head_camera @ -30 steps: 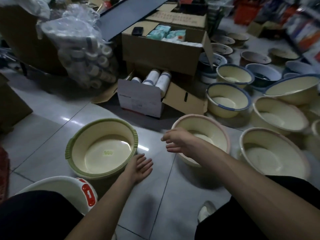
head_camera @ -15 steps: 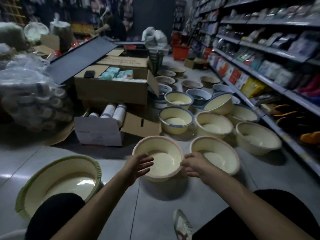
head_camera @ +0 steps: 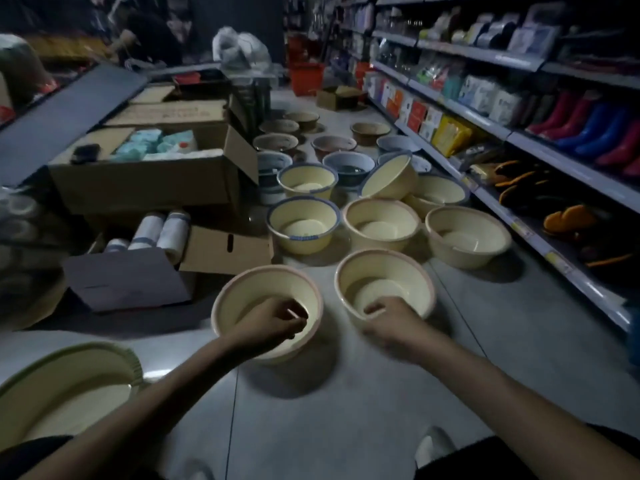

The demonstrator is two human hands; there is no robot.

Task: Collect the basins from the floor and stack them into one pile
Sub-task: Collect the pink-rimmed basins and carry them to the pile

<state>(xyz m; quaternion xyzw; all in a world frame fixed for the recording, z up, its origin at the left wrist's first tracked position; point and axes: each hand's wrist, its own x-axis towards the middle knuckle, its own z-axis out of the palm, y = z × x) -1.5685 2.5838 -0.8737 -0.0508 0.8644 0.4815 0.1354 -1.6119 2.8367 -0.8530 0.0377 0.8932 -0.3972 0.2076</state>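
Note:
Two cream basins with pink rims stand side by side on the tiled floor in front of me. My left hand [head_camera: 273, 320] reaches into the left basin [head_camera: 266, 270], fingers curled against its near right wall. My right hand [head_camera: 391, 322] hooks its fingers over the near rim of the right basin [head_camera: 381, 253]. A larger green-rimmed basin [head_camera: 69, 393] sits at the bottom left by my knee. Behind lie several more basins: a blue-rimmed one [head_camera: 303, 223], plain cream ones [head_camera: 381, 220] [head_camera: 467, 233], and a tilted one [head_camera: 391, 178].
Open cardboard boxes [head_camera: 149, 181] [head_camera: 131, 278] crowd the left side. A shop shelf [head_camera: 554, 168] with goods and boots runs along the right. More dark basins stand farther down the aisle. My shoe [head_camera: 434, 445] shows at the bottom.
My view has lifted from the floor to look down the aisle. My left hand moved into the left pink-rimmed basin and my right hand shifted onto the right basin's rim.

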